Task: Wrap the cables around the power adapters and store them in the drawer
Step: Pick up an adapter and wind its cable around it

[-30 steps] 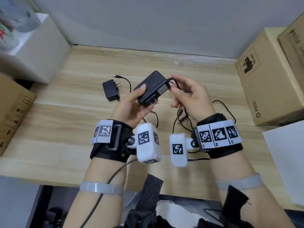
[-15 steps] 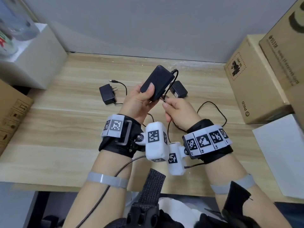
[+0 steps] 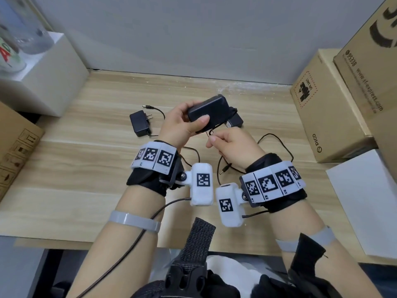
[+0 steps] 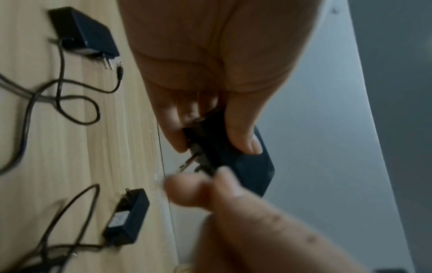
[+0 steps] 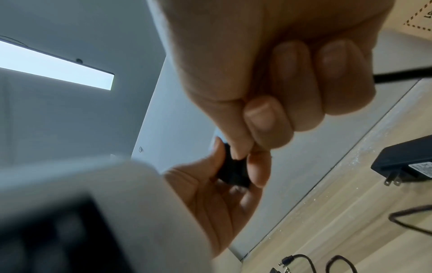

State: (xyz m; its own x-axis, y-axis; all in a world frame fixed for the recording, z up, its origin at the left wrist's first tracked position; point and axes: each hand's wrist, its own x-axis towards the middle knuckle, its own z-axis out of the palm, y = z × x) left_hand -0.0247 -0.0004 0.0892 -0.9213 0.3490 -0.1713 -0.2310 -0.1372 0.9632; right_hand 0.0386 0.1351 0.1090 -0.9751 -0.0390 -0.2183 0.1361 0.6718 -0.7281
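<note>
My left hand (image 3: 193, 116) grips a large black power adapter (image 3: 207, 112) above the wooden table (image 3: 86, 168), thumb on its top face. Just below it, my right hand (image 3: 211, 139) pinches its thin black cable (image 3: 216, 125), which runs over the adapter's end. In the left wrist view the adapter (image 4: 247, 170) shows its plug prongs, with the right hand (image 4: 210, 192) blurred in front. The right wrist view shows the adapter (image 5: 233, 171) between the left hand's fingers (image 5: 257, 166). Two smaller adapters lie on the table, one at the left (image 3: 139, 123) and one behind the held one (image 3: 235, 122). No drawer is in view.
Loose cable loops (image 3: 277, 140) and a barrel plug (image 3: 223, 171) lie on the table near my right wrist. Cardboard boxes (image 3: 328, 108) stand at the right, a white box (image 3: 43, 82) at the back left, another carton (image 3: 15, 147) at the left edge.
My left hand has lifted and turned the adapter flatter. My right hand has come down from the adapter's right end to below it, drawing the cable along.
</note>
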